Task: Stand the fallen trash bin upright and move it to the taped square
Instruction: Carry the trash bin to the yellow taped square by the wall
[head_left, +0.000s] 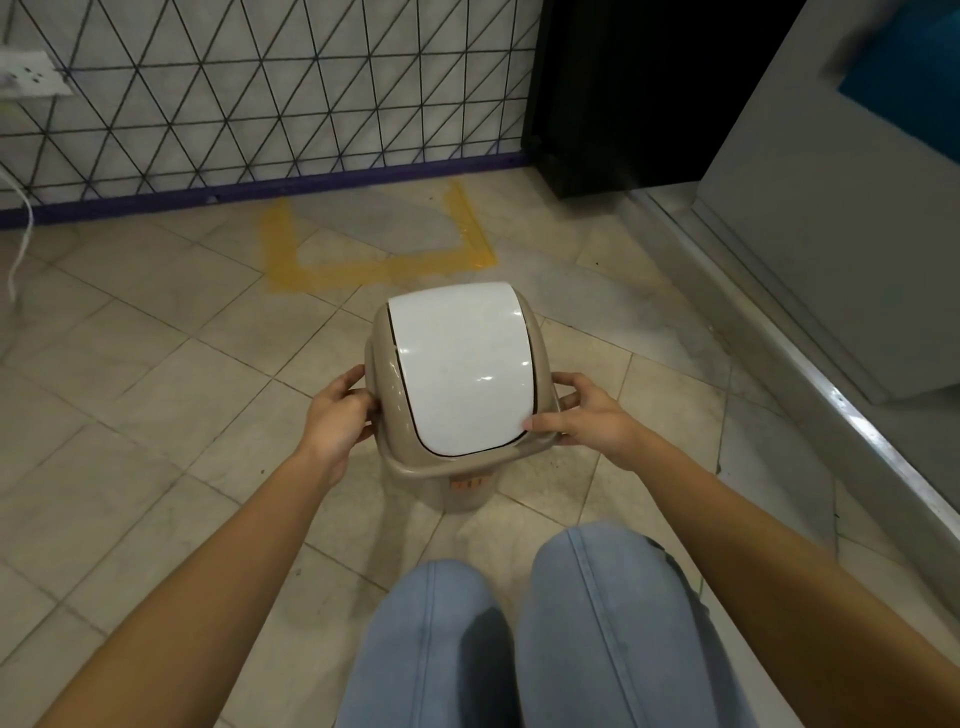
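Head view, looking down at tiled floor (156, 426). Trash bin (457, 467), beige body w/ white swing lid (460, 364), stands upright on the floor, roughly mid-frame, just in front of the person's knees (519, 623) (light blue jeans). Small orange label visible low on the bin's near side; text too small to read.

Left hand (337, 415): wrapped around the bin's left rim, thumb on top edge, fingers curled under the collar. Right hand (587, 415): grasping the bin's right rim, thumb tip touching the near-right corner of the white lid, fingers under the collar. Both forearms extended fwd, approx. symmetric. Cannot tell whether the bin's base bears fully on the floor or is slightly lifted.

Taped square (384, 265): yellow tape outline on the floor, beyond the bin toward the far wall; near side + two lateral sides visible, far side meets the purple baseboard (260, 189). Bin sits outside the square, its far edge just short of the near tape line.

Surroundings: wall w/ black triangular grid pattern (260, 78) at far edge of floor; white power outlet (31, 73) at far-left, w/ white cable (21, 244) hanging down to the floor; dark cabinet (613, 93) at far-right; grey panel (831, 208) + metal floor track (831, 395) along right edge.
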